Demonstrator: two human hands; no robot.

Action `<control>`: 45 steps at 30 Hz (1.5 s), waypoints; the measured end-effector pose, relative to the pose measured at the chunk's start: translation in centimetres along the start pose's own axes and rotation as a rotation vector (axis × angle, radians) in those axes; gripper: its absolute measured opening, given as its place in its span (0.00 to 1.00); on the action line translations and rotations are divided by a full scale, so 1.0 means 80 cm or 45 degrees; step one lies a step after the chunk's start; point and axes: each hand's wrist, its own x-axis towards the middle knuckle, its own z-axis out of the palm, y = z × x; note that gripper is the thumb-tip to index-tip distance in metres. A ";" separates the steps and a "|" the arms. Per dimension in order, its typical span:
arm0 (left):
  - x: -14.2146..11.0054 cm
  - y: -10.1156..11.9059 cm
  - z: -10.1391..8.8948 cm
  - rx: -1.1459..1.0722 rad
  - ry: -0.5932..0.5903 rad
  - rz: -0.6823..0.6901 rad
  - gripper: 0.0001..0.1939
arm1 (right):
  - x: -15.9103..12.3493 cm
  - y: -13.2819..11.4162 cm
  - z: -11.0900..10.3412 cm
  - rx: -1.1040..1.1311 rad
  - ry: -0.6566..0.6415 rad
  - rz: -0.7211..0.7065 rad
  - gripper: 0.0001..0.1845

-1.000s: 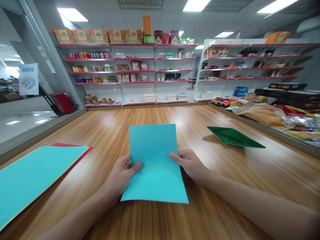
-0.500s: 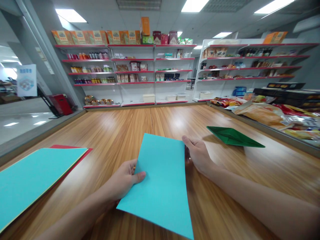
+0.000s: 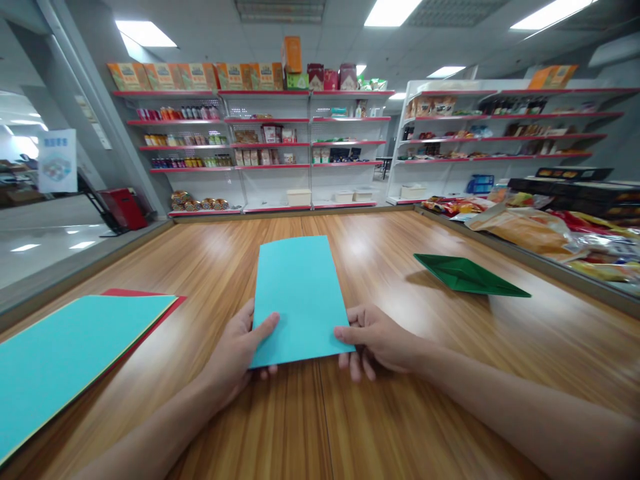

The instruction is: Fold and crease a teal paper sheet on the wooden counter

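A light blue sheet of paper [image 3: 300, 293] is held above the wooden table, its far edge tilted away from me. My left hand [image 3: 245, 343] grips its left edge near the bottom corner, thumb on top and fingers underneath. At the lower right corner, my right hand [image 3: 375, 337] pinches the sheet with the thumb on top, its other fingers partly hidden below. To the right lies a folded green paper boat [image 3: 470, 275], apart from both hands. A stack of coloured paper [image 3: 85, 353], light blue on top with yellow, green and red edges showing, rests at the left.
The wooden table [image 3: 220, 267] has a raised rim. Packaged snacks [image 3: 530, 227] and black boxes [image 3: 565, 190] are piled beyond its right edge. Shelves of goods [image 3: 265, 120] stand behind it. A red box [image 3: 123, 209] and a sign [image 3: 57, 160] are at the far left.
The blue sheet has been turned and moved up and to the left. My right hand has shifted from its far right corner to the near right corner; my left hand still holds the left side.
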 end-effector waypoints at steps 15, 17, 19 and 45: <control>-0.001 0.000 -0.004 0.213 -0.227 -0.017 0.26 | 0.006 -0.001 -0.006 -0.299 0.278 -0.105 0.24; 0.000 -0.003 -0.003 0.388 -0.037 0.057 0.31 | 0.007 -0.002 -0.007 -0.301 0.248 -0.028 0.23; -0.001 -0.007 -0.002 0.715 0.286 0.319 0.35 | 0.008 -0.003 -0.005 -0.306 0.240 0.041 0.23; -0.049 0.010 0.018 1.502 -0.432 1.823 0.19 | 0.001 0.007 0.031 0.164 0.304 -0.034 0.12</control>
